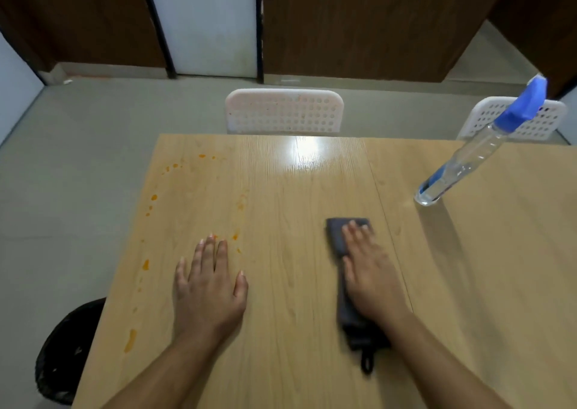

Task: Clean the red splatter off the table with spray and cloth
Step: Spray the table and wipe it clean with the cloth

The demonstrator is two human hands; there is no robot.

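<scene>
Across most of the view lay the wooden table (281, 190), its light grain catching a glare near the far edge. Behind it stood two white perforated chairs, one (284, 111) at the middle and another (524, 121) at the far right, and a dark bin (67, 355) sat on the floor off the near left corner. On the right part of the table the clear spray bottle (468, 155) with a blue head stood upright, well apart from both hands. Flat on the wood, fingers straight and relaxed, the left hand (209, 286) gripped nothing. Pressing with straight fingers, the right hand (368, 271) rested on the dark grey cloth (338, 236), which stretched out under the palm toward the near edge, a small loop at its tail. Along the left side of the table, the red splatter (131, 340) remained as scattered orange-red drops and streaks, some just beside the left fingertips.
</scene>
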